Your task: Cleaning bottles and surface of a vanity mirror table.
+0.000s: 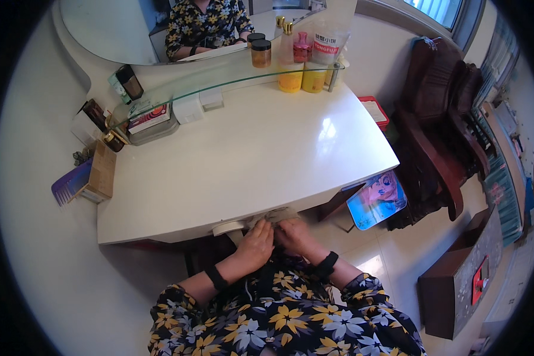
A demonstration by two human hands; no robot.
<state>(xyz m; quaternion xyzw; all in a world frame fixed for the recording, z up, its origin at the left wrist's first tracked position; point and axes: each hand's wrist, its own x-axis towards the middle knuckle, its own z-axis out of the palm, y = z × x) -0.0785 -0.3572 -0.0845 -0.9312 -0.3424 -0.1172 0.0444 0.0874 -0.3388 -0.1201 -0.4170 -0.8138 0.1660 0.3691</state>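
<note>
My left hand (257, 247) and my right hand (294, 236) are close together at the front edge of a white dressing table (249, 164). Between their fingers is a crumpled greyish-beige cloth (277, 215), lying against the table's front. My right hand's fingers are curled on the cloth. The fingers of my left hand lie nearly straight over its near part; whether they grip it is hard to tell. A white rounded object (229, 228) sticks out from the table front just left of the cloth. Both wrists wear black bands.
A glass shelf (231, 82) below a mirror (115, 31) bears jars and bottles. A cardboard box (103, 171) with a purple comb (73, 180) stands at the table's left edge. To the right are a folding stool (376, 200), dark red armchairs (431, 93) and a brown box (440, 293).
</note>
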